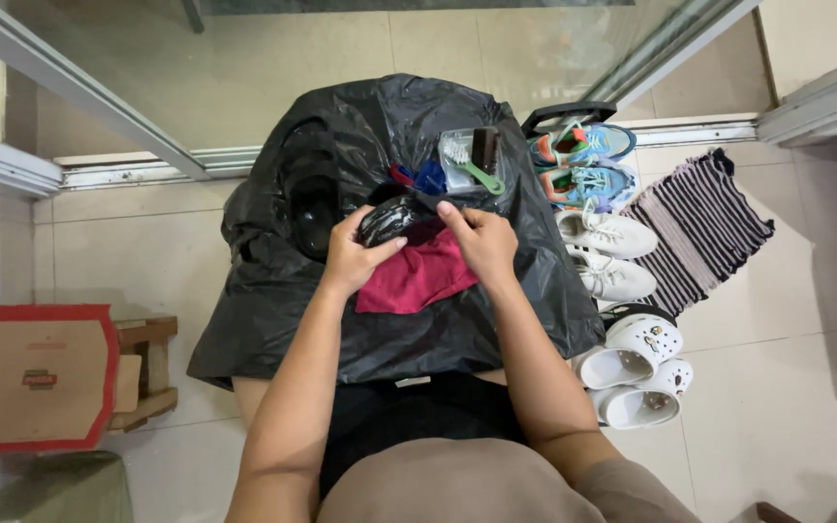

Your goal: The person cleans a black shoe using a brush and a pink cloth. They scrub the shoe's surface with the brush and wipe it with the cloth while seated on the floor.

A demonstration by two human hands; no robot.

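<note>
- The black shoe (391, 217) lies sideways on the red cloth (417, 274), between both hands.
- The left hand (356, 254) grips its near end.
- The right hand (481, 239) pinches its far end.

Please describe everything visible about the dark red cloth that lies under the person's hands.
The dark red cloth looks like soft fabric, crumpled and loosely folded, with one corner pointing toward the person. It lies flat on a black plastic sheet that covers the work surface. The right hand rests on its upper right edge, and the left hand touches its left edge. Both hands hold a shiny black shoe just above it. Part of the cloth is hidden under the hands.
</note>
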